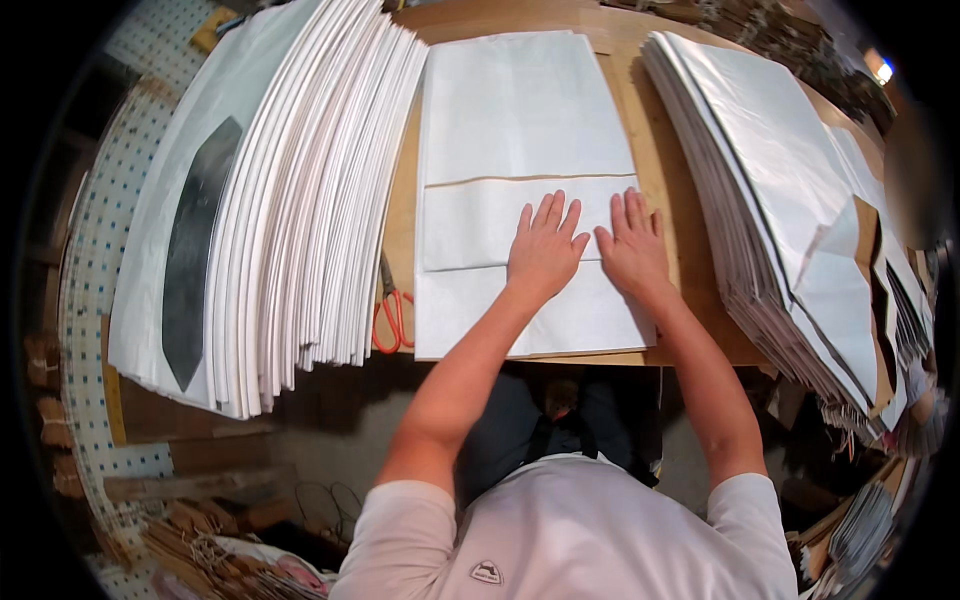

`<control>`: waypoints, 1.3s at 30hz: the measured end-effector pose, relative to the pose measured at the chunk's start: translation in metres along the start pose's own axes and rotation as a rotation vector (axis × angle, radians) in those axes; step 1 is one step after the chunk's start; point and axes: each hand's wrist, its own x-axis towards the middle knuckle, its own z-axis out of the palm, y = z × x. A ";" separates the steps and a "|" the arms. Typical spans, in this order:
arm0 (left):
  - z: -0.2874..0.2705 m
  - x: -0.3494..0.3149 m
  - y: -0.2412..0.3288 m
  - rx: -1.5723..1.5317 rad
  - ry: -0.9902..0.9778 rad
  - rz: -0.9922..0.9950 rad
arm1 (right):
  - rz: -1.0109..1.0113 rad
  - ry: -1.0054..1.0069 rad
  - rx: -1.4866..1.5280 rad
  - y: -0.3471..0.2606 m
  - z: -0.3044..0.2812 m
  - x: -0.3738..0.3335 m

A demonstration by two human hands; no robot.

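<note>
A white paper bag [520, 110] lies flat in front of me, with a folded band across its middle edged by a thin brown line. My left hand [543, 245] rests palm down on this band, fingers stretched out. Beside it my right hand [632, 243] also lies flat, near the bag's right edge, its fingers extended. Neither hand grips anything. Just left of the bag, a pair of scissors [391, 310] with red handles lies on the wooden table, partly beside the tall stack.
At the left stands a thick stack of white paper bags [320, 190], with a dark pointed strip [200, 255] on its outer face. Another stack of white bags [740, 130] is on the right, its near end partly opened out. The wooden table [655, 130] shows between them.
</note>
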 end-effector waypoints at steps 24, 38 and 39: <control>-0.011 -0.024 -0.111 0.019 0.152 -0.280 | -0.221 0.167 0.222 -0.133 0.037 0.008; -0.043 -0.030 -0.106 0.182 0.006 -0.253 | -0.054 0.094 0.063 -0.004 -0.011 0.006; -0.046 -0.025 -0.101 0.160 0.026 -0.226 | -0.076 0.113 0.115 -0.010 -0.011 0.021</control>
